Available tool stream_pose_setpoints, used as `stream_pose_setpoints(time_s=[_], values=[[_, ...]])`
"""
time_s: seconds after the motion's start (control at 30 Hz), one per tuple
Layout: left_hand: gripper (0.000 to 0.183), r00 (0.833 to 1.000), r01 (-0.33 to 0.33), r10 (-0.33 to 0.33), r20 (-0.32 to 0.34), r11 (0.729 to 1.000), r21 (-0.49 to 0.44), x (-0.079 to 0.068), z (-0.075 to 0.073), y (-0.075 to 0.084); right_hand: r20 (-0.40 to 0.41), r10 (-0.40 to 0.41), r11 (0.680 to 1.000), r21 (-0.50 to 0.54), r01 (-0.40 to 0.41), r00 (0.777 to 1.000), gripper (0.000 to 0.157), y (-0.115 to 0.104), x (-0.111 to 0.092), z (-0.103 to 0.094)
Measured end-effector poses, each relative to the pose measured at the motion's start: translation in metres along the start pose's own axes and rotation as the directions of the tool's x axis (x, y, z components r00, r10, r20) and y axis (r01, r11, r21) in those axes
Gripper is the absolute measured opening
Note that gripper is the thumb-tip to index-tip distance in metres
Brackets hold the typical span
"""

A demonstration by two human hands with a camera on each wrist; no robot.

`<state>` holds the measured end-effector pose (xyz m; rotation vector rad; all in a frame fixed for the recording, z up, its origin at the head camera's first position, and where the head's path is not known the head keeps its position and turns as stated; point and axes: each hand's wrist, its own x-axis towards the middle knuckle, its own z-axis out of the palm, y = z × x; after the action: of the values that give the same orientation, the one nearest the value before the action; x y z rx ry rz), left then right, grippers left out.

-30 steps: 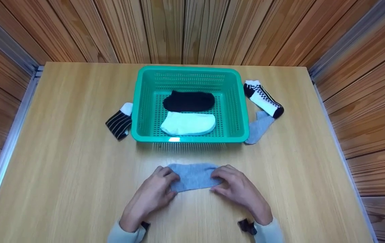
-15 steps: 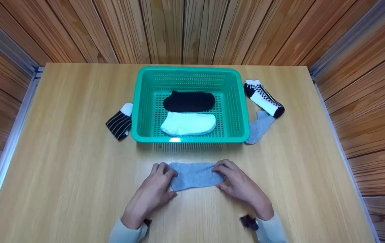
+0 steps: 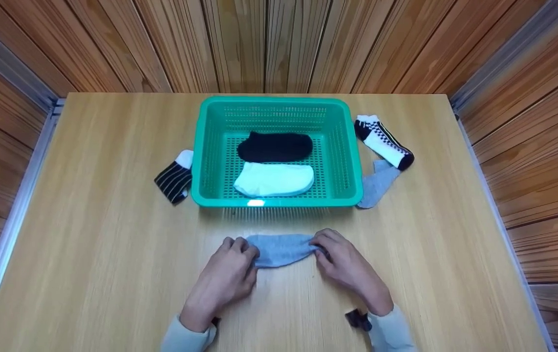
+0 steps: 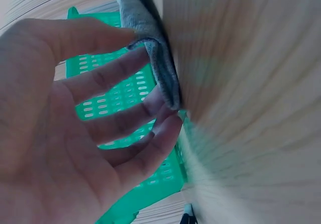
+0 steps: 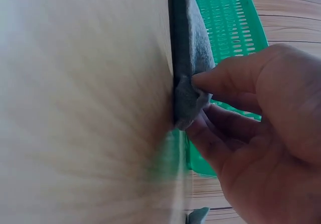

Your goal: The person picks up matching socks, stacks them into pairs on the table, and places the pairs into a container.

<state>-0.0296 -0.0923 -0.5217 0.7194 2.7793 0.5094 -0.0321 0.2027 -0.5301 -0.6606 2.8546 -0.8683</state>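
Here the gray sock (image 3: 280,250) lies between the hands (image 3: 227,276) (image 3: 350,269), ends apparently pinched.

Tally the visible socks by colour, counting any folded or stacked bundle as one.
Grey: 2 (held sock, other grey sock)
Plain black: 1 (black sock)
Plain white: 1 (white sock)
Black-and-white patterned: 2 (striped sock, checkered sock)
Total: 6

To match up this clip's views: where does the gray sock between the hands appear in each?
Head: gray sock below centre, between left hand and right hand.
Left wrist: upper middle, slanting down from the top edge.
Right wrist: upper part, just right of centre.
Shared landmark: green basket, beyond the sock in all three.
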Motion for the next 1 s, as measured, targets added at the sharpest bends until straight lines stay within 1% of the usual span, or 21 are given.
stream_pose_setpoints(time_s=[0.13, 0.23, 0.3, 0.4, 0.47, 0.53, 0.6, 0.67, 0.73, 0.8, 0.83, 0.9, 1.0], values=[[0.030, 0.997, -0.042, 0.049, -0.063, 0.993, 0.113, 0.000, 0.003, 0.004, 0.023, -0.026, 0.999, -0.024, 0.027, 0.999, 0.034, 0.001, 0.001, -0.002], [0.030, 0.993, -0.047, 0.066, -0.100, 0.982, 0.185, 0.000, 0.005, 0.007, 0.025, -0.028, 0.999, -0.031, 0.029, 0.999, 0.039, 0.001, 0.001, -0.002], [0.033, 0.992, -0.040, 0.066, -0.112, 0.974, 0.223, 0.001, 0.008, 0.009, 0.020, -0.014, 1.000, -0.024, 0.015, 1.000, 0.033, 0.001, 0.001, -0.002], [0.037, 0.992, -0.025, 0.057, -0.110, 0.963, 0.270, 0.002, 0.011, 0.013, 0.014, 0.021, 1.000, 0.009, -0.021, 1.000, 0.019, -0.001, 0.002, -0.002], [0.036, 0.994, -0.011, 0.044, -0.104, 0.956, 0.292, 0.002, 0.012, 0.016, 0.010, 0.042, 0.999, 0.031, -0.042, 0.999, 0.010, -0.002, 0.003, -0.002], [0.033, 0.995, 0.004, 0.027, -0.098, 0.952, 0.305, 0.002, 0.013, 0.018, 0.004, 0.065, 0.996, 0.057, -0.065, 0.998, 0.007, -0.003, 0.004, -0.004], [0.030, 0.995, 0.023, 0.008, -0.100, 0.950, 0.311, 0.003, 0.014, 0.020, 0.003, 0.087, 0.993, 0.084, -0.087, 0.996, 0.008, -0.004, 0.004, -0.006], [0.025, 0.993, 0.038, 0.000, -0.119, 0.948, 0.315, 0.003, 0.015, 0.022, 0.018, 0.106, 0.988, 0.114, -0.108, 0.994, 0.009, -0.004, 0.005, -0.008], [0.022, 0.988, 0.055, -0.007, -0.152, 0.948, 0.312, 0.004, 0.017, 0.023, 0.053, 0.108, 0.984, 0.138, -0.114, 0.993, 0.011, -0.003, 0.004, -0.010], [0.021, 0.982, 0.070, -0.014, -0.189, 0.953, 0.296, 0.004, 0.018, 0.022, 0.096, 0.094, 0.984, 0.145, -0.108, 0.991, 0.020, -0.002, 0.003, -0.012], [0.021, 0.979, 0.075, -0.019, -0.201, 0.957, 0.279, 0.004, 0.017, 0.022, 0.112, 0.086, 0.984, 0.144, -0.102, 0.990, 0.023, -0.001, 0.003, -0.012], [0.023, 0.979, 0.092, -0.047, -0.201, 0.971, 0.221, 0.004, 0.014, 0.020, 0.123, 0.058, 0.989, 0.129, -0.074, 0.991, 0.027, 0.000, 0.002, -0.012], [0.022, 0.985, 0.106, -0.091, -0.148, 0.990, 0.096, 0.004, 0.005, 0.016, 0.079, 0.031, 0.996, 0.087, -0.038, 0.996, 0.022, 0.001, 0.001, -0.012]])
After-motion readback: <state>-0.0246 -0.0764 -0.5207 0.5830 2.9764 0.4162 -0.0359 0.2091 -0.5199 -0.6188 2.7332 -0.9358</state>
